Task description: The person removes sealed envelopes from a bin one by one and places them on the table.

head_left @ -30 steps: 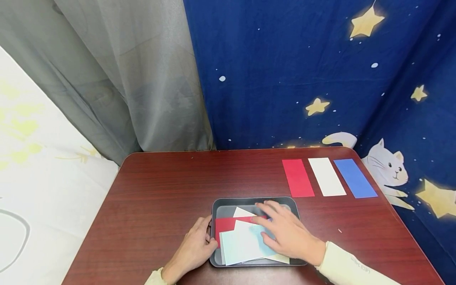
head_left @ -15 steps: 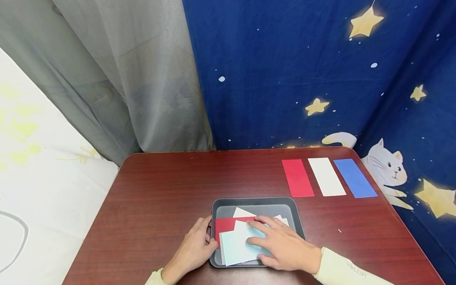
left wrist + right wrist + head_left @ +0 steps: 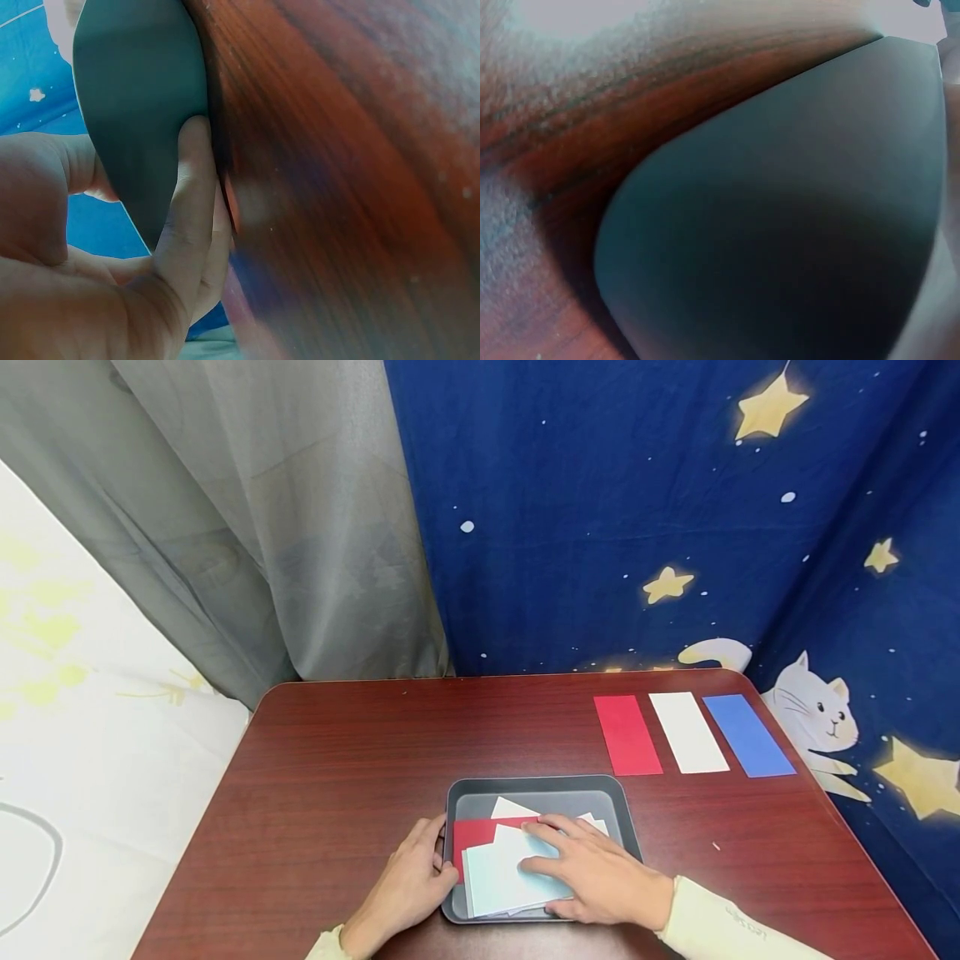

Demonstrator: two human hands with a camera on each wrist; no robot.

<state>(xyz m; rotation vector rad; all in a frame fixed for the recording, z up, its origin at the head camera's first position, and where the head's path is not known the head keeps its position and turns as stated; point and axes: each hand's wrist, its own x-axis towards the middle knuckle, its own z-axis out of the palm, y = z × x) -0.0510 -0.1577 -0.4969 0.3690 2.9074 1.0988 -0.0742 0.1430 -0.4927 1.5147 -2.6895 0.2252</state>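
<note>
A dark grey tray [image 3: 540,786] lies on the table in the head view, holding a loose pile of paper cards. Light blue [image 3: 491,885] and white cards overlap a red card [image 3: 471,833]. My left hand [image 3: 405,877] holds the tray's left side, thumb over the rim and fingers along the outer wall [image 3: 142,97]. My right hand [image 3: 600,872] rests on the right part of the pile with fingers spread, hiding the cards beneath. In the right wrist view the tray's outer wall [image 3: 780,210] fills most of the picture, and that hand barely shows at the edge.
At the table's far right, a red card [image 3: 627,735], a white card [image 3: 688,732] and a blue card [image 3: 748,735] lie side by side. A tiny pale scrap [image 3: 716,846] is right of the tray. Curtains [image 3: 600,510] hang behind the table [image 3: 360,752].
My right hand has drawn back slightly toward me and come down onto the cards, uncovering the tray's far right corner. My left hand has stayed at the tray's side.
</note>
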